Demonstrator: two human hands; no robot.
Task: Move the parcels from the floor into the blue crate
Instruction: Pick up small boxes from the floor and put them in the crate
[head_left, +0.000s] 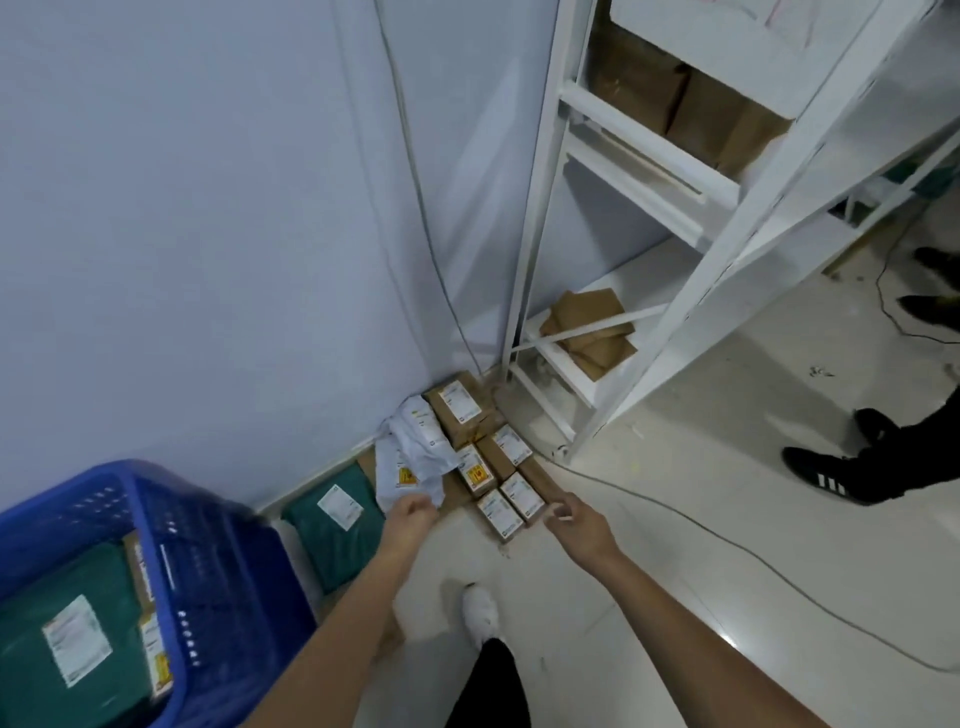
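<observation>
A blue crate (218, 561) stands at the lower left, with a green parcel (57, 639) and small boxes inside. On the floor by the wall lie a green parcel (337, 525), a crumpled white mailer bag (410, 457) and several small brown boxes (511, 501) with white labels. My left hand (413, 514) grips the lower edge of the white bag. My right hand (569, 514) hovers with loosely curled fingers just right of the nearest brown box, holding nothing.
A white metal shelf rack (649, 291) stands to the right of the parcels, with brown packages (592, 332) on its low shelf. A cable (727, 540) runs across the floor. Another person's legs and black shoes (831, 478) are at the right. My white shoe (480, 613) is below.
</observation>
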